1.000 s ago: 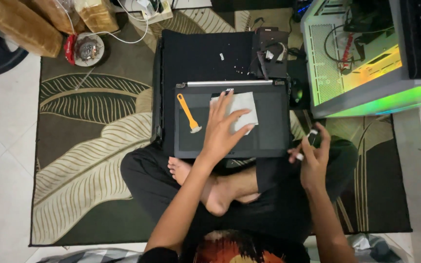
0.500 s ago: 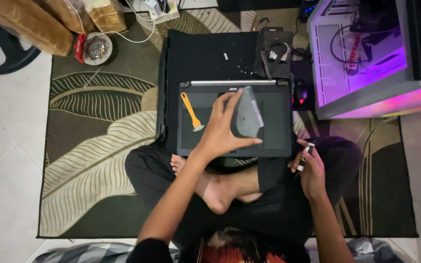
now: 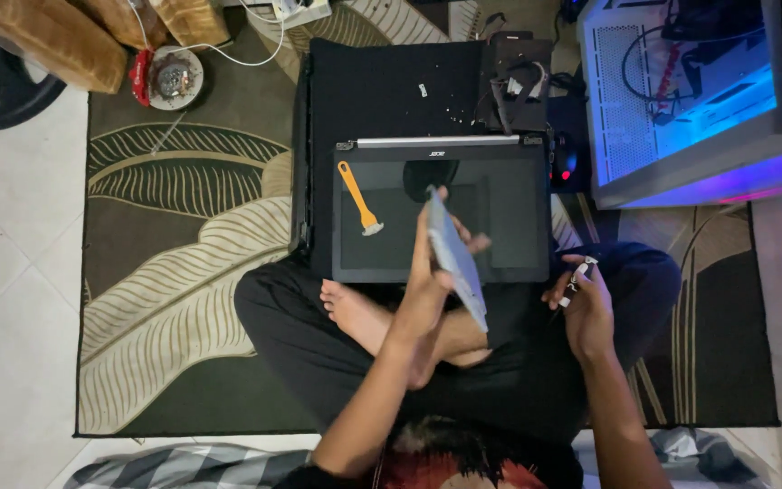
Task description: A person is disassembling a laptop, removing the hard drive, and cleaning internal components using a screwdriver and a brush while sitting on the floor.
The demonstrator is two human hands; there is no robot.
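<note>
Cross-legged on a leaf-patterned rug (image 3: pixel 174 299) over pale tile, glowing computer case (image 3: pixel 681 100) at right. Left hand (image 3: pixel 432 285) clamped round a grey flat panel (image 3: pixel 454 258), tilted on edge above the closed laptop (image 3: pixel 500 217). Right hand (image 3: pixel 586 308) curled on a small white-tipped tool (image 3: pixel 577 272) beside the knee; orange pry tool (image 3: pixel 358 196) flat on the laptop.

laptop (image 3: pixel 441 213): 1 | orange pry tool (image 3: pixel 358 197): 1 | grey panel (image 3: pixel 456 258): 1 | computer case (image 3: pixel 681 95): 1
</note>
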